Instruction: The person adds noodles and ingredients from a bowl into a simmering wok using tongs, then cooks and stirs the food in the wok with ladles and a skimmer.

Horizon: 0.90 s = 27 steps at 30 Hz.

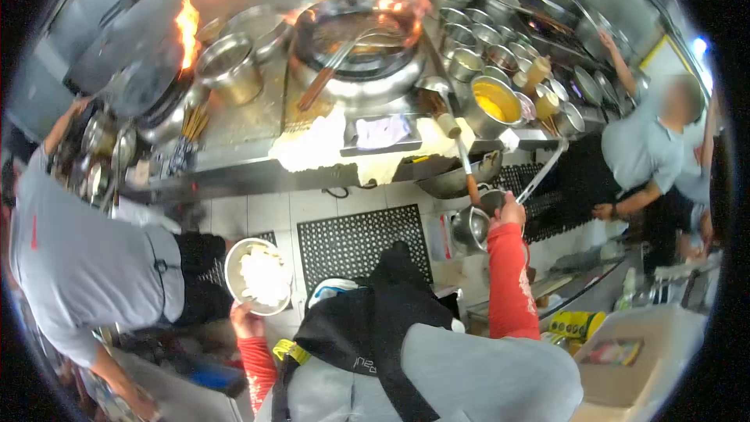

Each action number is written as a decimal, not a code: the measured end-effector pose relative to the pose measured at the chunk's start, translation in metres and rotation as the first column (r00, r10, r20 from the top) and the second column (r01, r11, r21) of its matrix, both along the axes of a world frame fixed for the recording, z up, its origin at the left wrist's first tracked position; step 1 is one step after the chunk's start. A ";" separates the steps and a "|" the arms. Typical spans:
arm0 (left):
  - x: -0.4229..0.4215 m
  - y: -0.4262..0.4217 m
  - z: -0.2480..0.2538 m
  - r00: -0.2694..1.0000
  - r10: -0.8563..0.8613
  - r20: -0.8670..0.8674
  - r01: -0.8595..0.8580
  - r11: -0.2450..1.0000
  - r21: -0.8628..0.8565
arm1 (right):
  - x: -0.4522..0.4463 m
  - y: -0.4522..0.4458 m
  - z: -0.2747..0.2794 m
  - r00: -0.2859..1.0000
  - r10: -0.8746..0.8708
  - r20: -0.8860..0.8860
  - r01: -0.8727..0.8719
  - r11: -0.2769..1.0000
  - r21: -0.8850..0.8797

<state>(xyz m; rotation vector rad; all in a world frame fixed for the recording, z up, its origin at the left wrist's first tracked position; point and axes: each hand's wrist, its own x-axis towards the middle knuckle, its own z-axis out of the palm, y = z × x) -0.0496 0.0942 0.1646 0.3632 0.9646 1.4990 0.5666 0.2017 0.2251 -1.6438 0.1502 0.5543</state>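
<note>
At the lower left, my left hand [247,320] is closed on the rim of a round bowl [289,302] with pale white food [264,275] in it. To the right, my right hand [509,212] is closed beside the steel pot [470,228] and a wooden-handled tool [471,180]; what exactly its fingers grip is hard to make out. Ahead, a large wok [355,70] sits on the stove with flames behind it, a wooden-handled spatula [322,82] resting across it.
One person [86,250] works at a flaming wok on the left; another person [644,144] stands at the right. Steel pots [230,70] and a pot of yellow liquid [497,103] line the counter. A perforated mat [363,238] lies on the floor. A bin [641,359] stands lower right.
</note>
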 end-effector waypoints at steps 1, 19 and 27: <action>0.022 0.025 0.012 0.997 -0.067 0.035 0.067 0.998 0.014 | -0.006 -0.004 0.006 0.990 -0.030 0.135 0.020 0.997 0.071; 0.208 0.255 0.152 0.989 -0.039 -0.145 0.067 0.980 0.189 | 0.007 0.121 0.096 0.681 0.482 0.552 -0.727 0.534 0.432; 0.208 0.299 0.169 0.978 0.167 -0.123 -0.144 0.974 0.174 | 0.028 0.240 0.142 0.686 0.644 0.338 -0.724 0.558 0.405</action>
